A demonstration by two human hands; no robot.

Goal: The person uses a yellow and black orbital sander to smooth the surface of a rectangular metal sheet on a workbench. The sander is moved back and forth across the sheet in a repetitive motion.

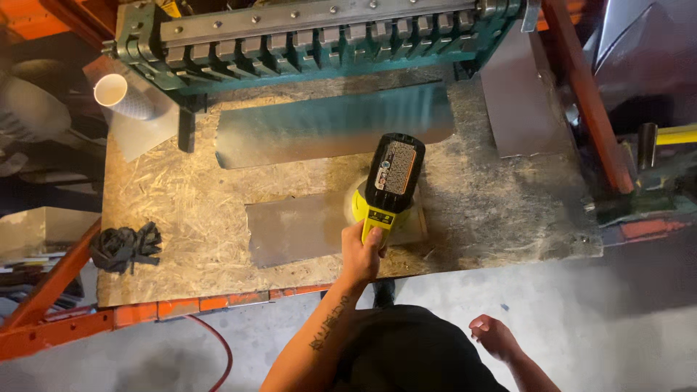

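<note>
My left hand [361,250] grips the handle of a yellow-green and black power sander [390,181]. Its round pad rests on the right end of a small dull metal sheet [298,229] lying flat on the chipboard bench top [181,196]. Part of that sheet is hidden under the tool. My right hand [494,336] hangs below the bench's front edge over the concrete floor, fingers loosely curled, holding nothing.
A larger shiny metal sheet [334,125] lies under the green sheet-metal brake [312,40] at the back. Another sheet [521,94] leans at the right. A white cup [116,93] and a black cloth bundle [125,247] sit at the left. An orange frame [65,323] edges the bench.
</note>
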